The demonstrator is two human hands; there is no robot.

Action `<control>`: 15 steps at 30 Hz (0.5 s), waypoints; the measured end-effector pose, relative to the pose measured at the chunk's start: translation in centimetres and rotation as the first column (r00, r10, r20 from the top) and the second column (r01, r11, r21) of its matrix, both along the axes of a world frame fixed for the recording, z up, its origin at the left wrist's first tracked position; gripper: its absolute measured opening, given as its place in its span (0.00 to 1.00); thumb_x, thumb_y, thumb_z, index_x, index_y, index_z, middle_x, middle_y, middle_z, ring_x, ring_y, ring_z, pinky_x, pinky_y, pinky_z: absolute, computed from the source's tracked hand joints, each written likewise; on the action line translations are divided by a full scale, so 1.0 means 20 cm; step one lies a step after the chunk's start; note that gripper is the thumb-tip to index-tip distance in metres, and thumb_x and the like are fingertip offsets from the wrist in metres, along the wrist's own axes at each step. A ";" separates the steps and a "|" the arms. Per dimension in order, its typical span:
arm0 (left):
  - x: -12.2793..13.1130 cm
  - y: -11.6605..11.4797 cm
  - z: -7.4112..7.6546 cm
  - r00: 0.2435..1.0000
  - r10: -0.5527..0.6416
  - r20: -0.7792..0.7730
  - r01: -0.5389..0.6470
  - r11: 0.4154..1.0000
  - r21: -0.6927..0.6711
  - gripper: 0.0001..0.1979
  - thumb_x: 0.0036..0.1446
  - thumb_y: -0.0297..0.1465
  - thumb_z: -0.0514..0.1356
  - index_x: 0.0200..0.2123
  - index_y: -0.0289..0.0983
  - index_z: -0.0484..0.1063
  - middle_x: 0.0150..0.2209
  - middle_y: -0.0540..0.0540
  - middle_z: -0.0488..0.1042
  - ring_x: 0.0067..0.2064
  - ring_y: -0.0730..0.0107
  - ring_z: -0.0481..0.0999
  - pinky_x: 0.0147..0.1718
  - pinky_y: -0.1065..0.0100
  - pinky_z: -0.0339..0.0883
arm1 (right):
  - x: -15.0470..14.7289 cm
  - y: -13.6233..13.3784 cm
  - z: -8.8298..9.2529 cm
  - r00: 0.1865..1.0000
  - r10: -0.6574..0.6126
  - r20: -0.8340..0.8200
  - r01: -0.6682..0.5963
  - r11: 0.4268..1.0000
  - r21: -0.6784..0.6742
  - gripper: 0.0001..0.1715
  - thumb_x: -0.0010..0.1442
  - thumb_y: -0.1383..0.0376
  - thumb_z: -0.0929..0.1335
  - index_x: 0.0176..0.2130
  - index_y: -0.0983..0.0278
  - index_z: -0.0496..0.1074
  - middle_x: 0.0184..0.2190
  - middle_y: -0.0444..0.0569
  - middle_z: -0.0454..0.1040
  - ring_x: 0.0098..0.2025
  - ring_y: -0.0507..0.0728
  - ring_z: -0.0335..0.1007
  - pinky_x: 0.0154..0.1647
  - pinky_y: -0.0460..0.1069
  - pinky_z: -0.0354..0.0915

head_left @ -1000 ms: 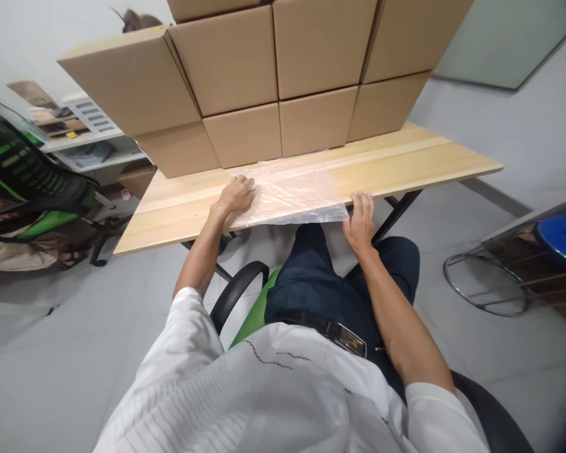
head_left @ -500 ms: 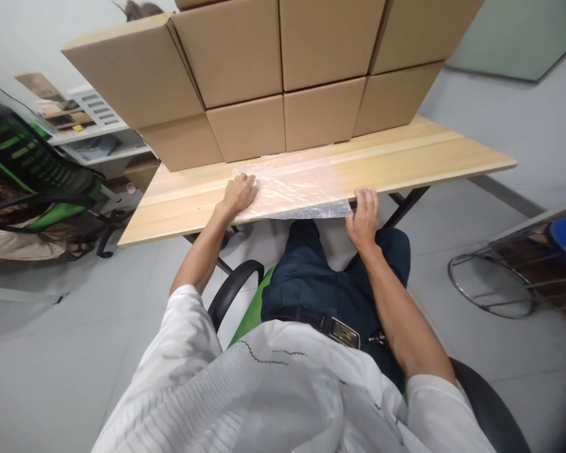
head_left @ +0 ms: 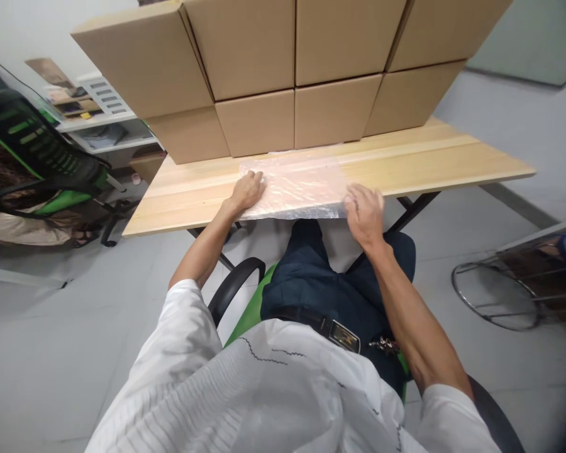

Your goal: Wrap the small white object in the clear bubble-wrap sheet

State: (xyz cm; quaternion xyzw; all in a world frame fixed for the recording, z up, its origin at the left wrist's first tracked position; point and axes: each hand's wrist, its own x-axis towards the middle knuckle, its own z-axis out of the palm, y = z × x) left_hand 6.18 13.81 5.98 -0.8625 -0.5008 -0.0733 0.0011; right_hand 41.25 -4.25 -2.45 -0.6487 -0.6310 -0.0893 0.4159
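Note:
A clear, shiny plastic sheet (head_left: 302, 182), perhaps a flat bag, lies on the wooden table (head_left: 434, 160), its near edge hanging slightly over the front. On the sheet's left side rests my left hand (head_left: 248, 190), fingers curled together; a small white bit shows at the fingertips, too small to name. At the right end of the sheet, my right hand (head_left: 364, 214) has its fingers bent, with thumb and forefinger closed at the sheet's near corner. Motion blurs its outer fingers a little.
Stacked cardboard boxes (head_left: 255, 123) stand along the table's back, just behind the sheet. A mesh office chair (head_left: 33, 145) with a person's covered leg is at the left, near a white shelf (head_left: 122, 119). A metal stool (head_left: 495, 296) stands at the right.
My right hand has curled its fingers and shifted slightly up along the sheet's right edge. The left hand stays on the sheet. The whole view has moved a little.

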 end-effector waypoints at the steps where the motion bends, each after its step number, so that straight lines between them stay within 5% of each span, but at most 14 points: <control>1: 0.00 0.00 0.00 1.000 -0.001 0.003 0.001 1.000 0.005 0.24 0.85 0.36 0.50 0.73 0.31 0.72 0.71 0.22 0.77 0.70 0.35 0.81 0.70 0.42 0.74 | -0.06 0.01 0.02 0.998 0.055 0.042 -0.053 0.998 -0.035 0.37 0.88 0.50 0.57 0.74 0.61 0.82 0.75 0.61 0.82 0.79 0.70 0.76 0.90 0.76 0.54; 6: 0.02 -0.03 0.00 1.000 0.010 -0.005 -0.010 1.000 -0.006 0.24 0.86 0.37 0.51 0.73 0.31 0.73 0.69 0.22 0.78 0.69 0.34 0.82 0.69 0.43 0.75 | -0.20 0.08 0.05 0.965 0.204 0.162 -0.167 0.963 -0.213 0.37 0.90 0.51 0.55 0.74 0.62 0.82 0.77 0.60 0.82 0.81 0.70 0.74 0.91 0.75 0.55; 15: -0.01 -0.03 0.02 0.998 -0.063 0.020 0.063 0.997 -0.040 0.25 0.87 0.43 0.51 0.72 0.36 0.75 0.70 0.26 0.78 0.68 0.36 0.82 0.70 0.42 0.75 | 0.06 0.15 0.01 0.979 0.150 0.140 -0.108 0.957 -0.270 0.36 0.87 0.53 0.59 0.78 0.62 0.80 0.82 0.60 0.76 0.85 0.72 0.69 0.89 0.76 0.58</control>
